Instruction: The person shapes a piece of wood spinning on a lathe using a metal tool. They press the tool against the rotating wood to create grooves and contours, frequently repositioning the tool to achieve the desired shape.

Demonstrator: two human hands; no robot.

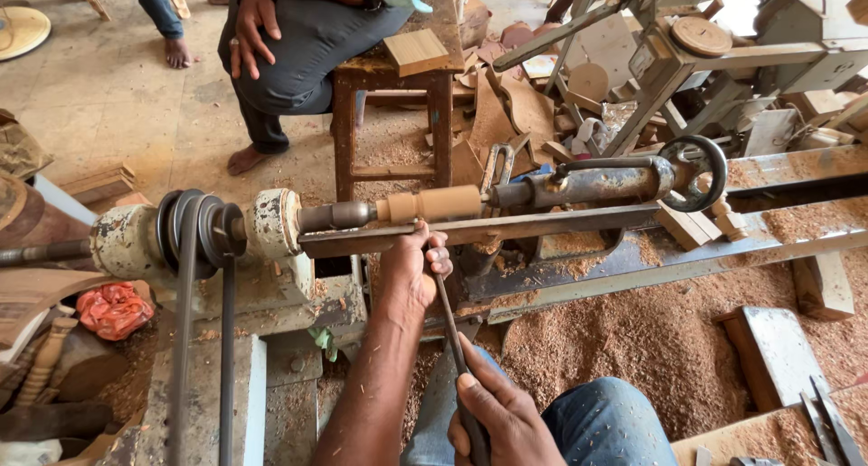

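The left hand (411,267) is pressing against the tool rest (380,238) of the lathe, its fingers (438,256) curling closed around the upper shaft of a long turning chisel (449,326). The right hand (493,412) is gripping the lower handle end of that chisel, fingers wrapped tight around it, just above the person's denim-clad knee (606,421).

The chisel is running on a steep diagonal, from the right hand low and near the body up to the left hand at the rest. Its tip is hidden behind the left fingers, so contact with the wood cannot be confirmed.

The wooden workpiece (429,204), a pale cylinder, is lying just above and beyond the left fingers, close to them. Its long axis is running left to right, roughly crosswise to the chisel. It is sitting between the headstock spindle (334,216) on the left and the tailstock (597,184) with its handwheel (694,172) on the right. The left hand is the nearer of the two to the workpiece; the right is well apart from it.

A belt (224,339) is hanging from the pulley (194,231) at the left. Sawdust (660,330) is covering the floor right of the bed. Another person is sitting on a wooden stool (393,113) beyond the lathe, one hand (253,28) resting on a thigh.
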